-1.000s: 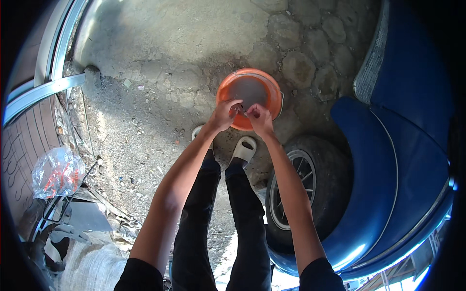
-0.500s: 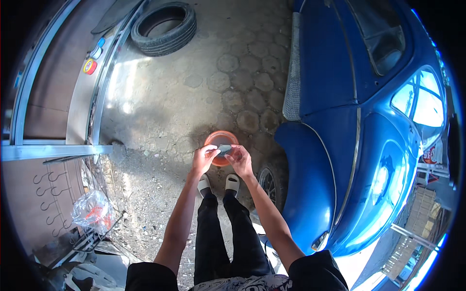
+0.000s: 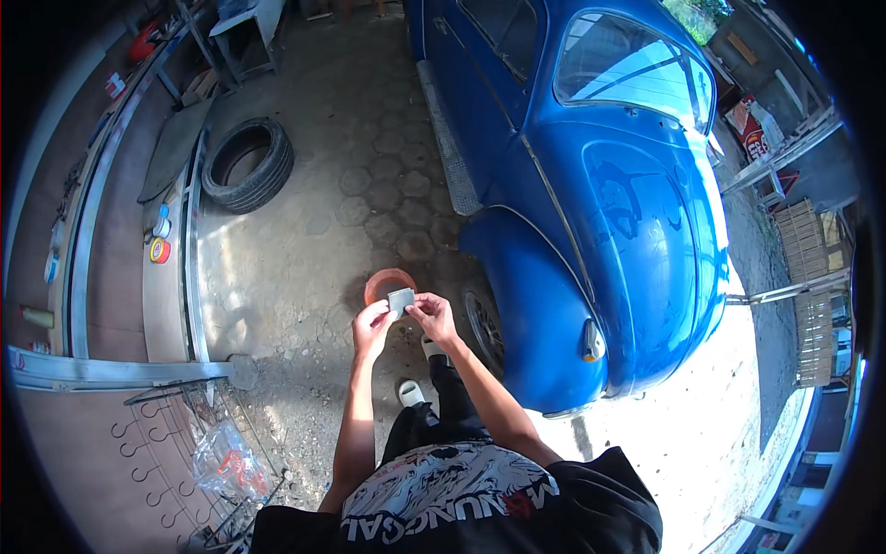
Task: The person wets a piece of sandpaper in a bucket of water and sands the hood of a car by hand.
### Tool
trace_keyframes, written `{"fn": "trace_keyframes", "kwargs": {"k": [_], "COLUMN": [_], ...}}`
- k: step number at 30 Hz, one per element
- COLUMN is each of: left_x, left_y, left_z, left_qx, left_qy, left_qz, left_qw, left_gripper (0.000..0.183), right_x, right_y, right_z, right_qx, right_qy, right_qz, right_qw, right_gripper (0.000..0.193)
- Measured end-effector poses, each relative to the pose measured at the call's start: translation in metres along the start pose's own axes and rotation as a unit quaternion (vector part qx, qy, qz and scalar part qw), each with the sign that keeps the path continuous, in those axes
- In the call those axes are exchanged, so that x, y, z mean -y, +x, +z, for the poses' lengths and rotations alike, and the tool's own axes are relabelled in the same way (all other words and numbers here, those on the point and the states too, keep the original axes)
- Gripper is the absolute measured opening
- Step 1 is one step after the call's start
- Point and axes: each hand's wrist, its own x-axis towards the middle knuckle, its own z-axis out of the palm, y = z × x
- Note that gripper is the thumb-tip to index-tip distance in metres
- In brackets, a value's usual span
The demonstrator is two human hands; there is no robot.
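Head view: you are holding a thin, flat grey piece point(image 3: 401, 300) with both hands. Your left hand point(image 3: 371, 332) is pinching its lower left side between thumb and fingers; your right hand point(image 3: 434, 317) is pinching its right side. Both hands are clamping this one piece, lying close together; whether the fingertips are touching each other is not showing. The piece is overlapping the near part of the orange bucket point(image 3: 389, 275) in the picture, and its height above the rim is not showing. Note the change: compared with half a second ago, the piece is presenting more of its broad, roughly square face. Your right sandal point(image 3: 432, 348) is now standing ahead of your left sandal point(image 3: 410, 393), where the two were standing nearly level. The view is also tilting upward, taking in more of the blue car point(image 3: 535, 305) at your right and the loose tyre point(image 3: 254, 196) at upper left. Judged from this, your stance is shifting while the handling is remaining two-handed, with neither side of the piece going unsupported.
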Motion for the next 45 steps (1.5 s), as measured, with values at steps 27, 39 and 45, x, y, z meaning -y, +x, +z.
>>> {"fn": "trace_keyframes", "kwargs": {"k": [27,39,45], "left_x": [0.002,0.003,-0.002], "left_y": [-0.196,-0.358,-0.405], "left_z": [0.227,0.478,0.566], "left_qx": [0.358,0.436,0.431], "left_qy": [0.005,0.006,0.046], "left_qz": [-0.051,-0.034,-0.002], "left_qw": [0.932,0.899,0.901], "left_gripper": [0.037,0.036,0.03], "right_x": [-0.035,-0.051,-0.021], "right_y": [-0.288,-0.471,-0.514], "right_z": [-0.214,-0.451,-0.532], "right_qx": [-0.288,-0.384,-0.427], "right_qy": [0.039,-0.013,0.001], "right_qz": [-0.029,-0.025,-0.043], "right_qw": [0.956,0.923,0.903], "right_gripper": [0.02,0.009,0.009]}}
